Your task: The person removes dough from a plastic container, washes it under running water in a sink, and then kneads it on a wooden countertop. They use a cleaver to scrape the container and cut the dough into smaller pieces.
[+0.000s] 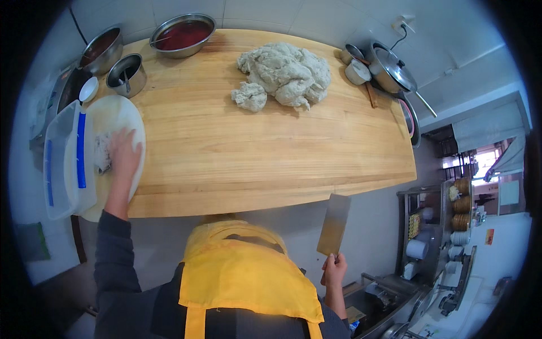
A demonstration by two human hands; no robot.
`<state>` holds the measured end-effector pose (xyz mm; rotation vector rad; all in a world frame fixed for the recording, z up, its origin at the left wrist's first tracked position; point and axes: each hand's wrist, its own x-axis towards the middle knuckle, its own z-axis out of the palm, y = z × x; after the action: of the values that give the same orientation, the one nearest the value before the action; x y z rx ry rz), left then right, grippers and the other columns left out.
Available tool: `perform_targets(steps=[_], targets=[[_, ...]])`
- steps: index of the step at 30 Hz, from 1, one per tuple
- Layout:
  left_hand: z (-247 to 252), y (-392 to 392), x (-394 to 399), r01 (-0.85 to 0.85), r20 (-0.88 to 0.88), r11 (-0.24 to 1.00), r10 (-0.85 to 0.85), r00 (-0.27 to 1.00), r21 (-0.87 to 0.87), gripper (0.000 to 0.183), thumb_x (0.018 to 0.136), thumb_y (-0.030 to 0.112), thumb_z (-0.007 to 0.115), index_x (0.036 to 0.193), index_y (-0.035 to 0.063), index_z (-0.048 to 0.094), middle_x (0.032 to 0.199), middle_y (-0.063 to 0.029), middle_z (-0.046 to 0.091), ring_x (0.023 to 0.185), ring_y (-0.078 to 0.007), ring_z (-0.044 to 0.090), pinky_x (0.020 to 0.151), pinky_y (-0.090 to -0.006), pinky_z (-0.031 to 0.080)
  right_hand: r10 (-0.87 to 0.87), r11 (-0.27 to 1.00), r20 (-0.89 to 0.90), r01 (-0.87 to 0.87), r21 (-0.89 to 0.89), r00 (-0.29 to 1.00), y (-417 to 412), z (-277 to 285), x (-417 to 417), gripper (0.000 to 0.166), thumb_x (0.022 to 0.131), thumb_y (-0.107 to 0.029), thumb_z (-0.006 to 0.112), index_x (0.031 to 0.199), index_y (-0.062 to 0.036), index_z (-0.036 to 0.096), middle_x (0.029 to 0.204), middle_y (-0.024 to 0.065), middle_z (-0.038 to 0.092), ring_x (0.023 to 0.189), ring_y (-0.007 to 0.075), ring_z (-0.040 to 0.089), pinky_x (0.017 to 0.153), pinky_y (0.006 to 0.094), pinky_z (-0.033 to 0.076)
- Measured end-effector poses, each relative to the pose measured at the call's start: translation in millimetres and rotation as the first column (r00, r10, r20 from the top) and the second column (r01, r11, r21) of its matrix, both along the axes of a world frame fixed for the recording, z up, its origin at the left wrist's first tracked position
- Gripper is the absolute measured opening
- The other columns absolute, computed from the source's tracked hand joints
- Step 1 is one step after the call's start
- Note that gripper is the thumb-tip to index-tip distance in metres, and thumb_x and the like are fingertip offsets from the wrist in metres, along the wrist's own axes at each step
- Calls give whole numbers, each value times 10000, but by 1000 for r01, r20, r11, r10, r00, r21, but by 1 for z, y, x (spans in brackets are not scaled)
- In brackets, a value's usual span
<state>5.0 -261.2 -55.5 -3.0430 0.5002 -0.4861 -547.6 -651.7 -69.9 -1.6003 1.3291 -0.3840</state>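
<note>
My right hand (334, 268) grips the handle of a cleaver (334, 224). Its broad rectangular blade points up, just off the front edge of the wooden table (271, 156). At the left end, my left hand (125, 154) is spread over a white oval cutting board (135, 118), its fingers apart. Right beside that hand lies a crumpled whitish cloth or plastic bag (101, 152); whether the palm touches it is hidden. A large lumpy mass of pale grey dough (288, 72) rests toward the back, with a smaller dough lump (250, 96) against its front left.
A clear plastic container with blue clips (70, 161) sits on the board's left. Behind are a steel bowl of red liquid (184, 36), a steel pot with a spoon (127, 76) and a white bowl (89, 89). A lidded pan (394, 70) stands back right; shelving (423, 237) is at right.
</note>
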Motion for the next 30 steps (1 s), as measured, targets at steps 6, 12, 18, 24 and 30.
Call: perform_targets(steps=[6, 12, 18, 24, 30], targets=[[-6, -124, -18, 183, -316, 947, -265, 911, -265, 481, 836, 191, 636, 1274, 17, 540, 1311, -207, 533, 1242, -353, 478, 1045, -420, 390, 191, 981, 349, -191, -34, 918, -15, 97, 115, 315, 925, -36, 529, 1230, 11, 467, 712, 35, 531, 517, 103, 509, 474, 250, 441], [0, -182, 25, 60, -360, 760, -374, 855, -647, 498, 838, 209, 654, 1280, 17, 530, 1281, -207, 558, 1203, -336, 523, 1012, -396, 421, 372, 922, 150, -384, 57, 916, -52, 94, 160, 504, 917, -13, 530, 1373, 14, 316, 745, 54, 527, 516, 96, 506, 442, 240, 433], [44, -328, 58, 108, -320, 671, -481, 816, -733, 589, 838, 228, 642, 1352, 11, 454, 1338, -218, 512, 1226, -356, 502, 1036, -402, 395, 524, 847, 389, -510, -149, 758, -103, 111, 247, 363, 956, -72, 489, 1294, 18, 391, 702, 34, 516, 534, 81, 503, 467, 237, 423], [8, -413, 134, 111, -146, 610, -356, 923, -785, 606, 828, 267, 659, 1354, 47, 452, 1320, -247, 500, 1227, -367, 485, 1046, -395, 383, 656, 642, -115, -632, -433, 746, -141, 121, 381, 262, 974, -155, 486, 1200, -24, 470, 716, 99, 557, 599, 218, 556, 528, 333, 436], [-5, -410, 130, -91, -337, 503, -423, 841, -859, 469, 830, 278, 666, 1223, 58, 534, 1200, -211, 557, 1089, -333, 560, 923, -387, 451, 666, 489, -369, -753, -441, 648, -137, 145, 467, 264, 956, -251, 518, 1090, -27, 479, 840, 252, 636, 763, 452, 609, 627, 520, 460]])
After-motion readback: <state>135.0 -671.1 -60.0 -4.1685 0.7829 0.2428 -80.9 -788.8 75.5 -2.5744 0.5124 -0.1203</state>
